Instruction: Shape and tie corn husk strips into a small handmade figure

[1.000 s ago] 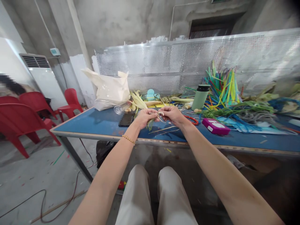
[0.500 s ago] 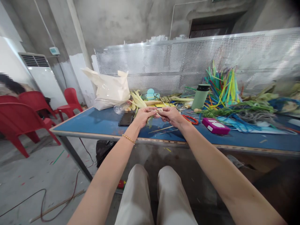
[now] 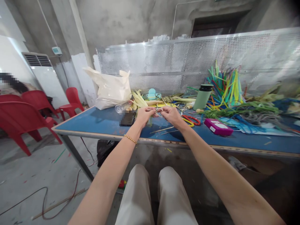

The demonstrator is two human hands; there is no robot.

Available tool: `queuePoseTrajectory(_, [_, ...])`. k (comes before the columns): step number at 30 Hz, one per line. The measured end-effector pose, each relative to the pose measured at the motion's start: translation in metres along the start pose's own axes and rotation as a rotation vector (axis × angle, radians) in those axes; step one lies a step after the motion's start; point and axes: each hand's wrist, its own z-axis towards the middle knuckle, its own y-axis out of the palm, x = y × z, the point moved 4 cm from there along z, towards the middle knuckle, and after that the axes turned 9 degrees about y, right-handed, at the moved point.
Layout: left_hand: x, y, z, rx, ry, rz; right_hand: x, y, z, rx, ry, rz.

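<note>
My left hand (image 3: pixel 143 115) and my right hand (image 3: pixel 171 115) meet above the front part of the blue table, fingertips pinched close together. Between them runs a thin pale strip of corn husk (image 3: pixel 157 114), gripped from both sides. Its greenish ends hang below the left fingers; the fingers hide most of it. Just right of my right hand lie scissors (image 3: pixel 193 120) with red and yellow handles. More pale corn husks (image 3: pixel 138 99) rest behind my left hand, and a dark flat phone-like object (image 3: pixel 128 119) lies to its left.
A cream bag (image 3: pixel 112 90) and a clear bottle (image 3: pixel 121 108) stand left. To the right are a green flask (image 3: pixel 202 98), a purple box (image 3: pixel 218 127), a bundle of coloured strips (image 3: pixel 226 89) and tangled green cords (image 3: pixel 241 108). Red chairs (image 3: pixel 25 122) and a person are at far left.
My right fingers have shifted a little along the husk strip and the pinch has changed. The view has turned slightly left, and more of the scissors' yellow handle shows.
</note>
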Motion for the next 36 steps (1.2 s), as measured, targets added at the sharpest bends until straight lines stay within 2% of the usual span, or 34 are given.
queuePoseTrajectory(6, [-0.005, 0.000, 0.003, -0.049, 0.029, 0.045, -0.006, 0.002, -0.003, 0.063, -0.160, -0.200])
queuePoseTrajectory(11, [-0.007, 0.001, 0.003, -0.098, 0.045, 0.081, -0.008, 0.003, -0.009, 0.065, -0.258, -0.345])
queuePoseTrajectory(18, [-0.004, -0.005, 0.005, 0.075, 0.089, 0.156, -0.012, 0.012, -0.011, 0.084, -0.307, -0.633])
queuePoseTrajectory(23, [-0.003, -0.007, 0.004, 0.079, 0.106, 0.229, -0.015, 0.018, -0.011, 0.063, -0.328, -0.781])
queuePoseTrajectory(31, [-0.012, -0.014, 0.009, 0.072, 0.094, 0.300, -0.018, 0.019, -0.015, 0.036, -0.360, -0.856])
queuePoseTrajectory(36, [-0.017, -0.011, 0.009, -0.051, 0.093, 0.335, -0.017, 0.007, -0.017, 0.118, -0.391, -0.811])
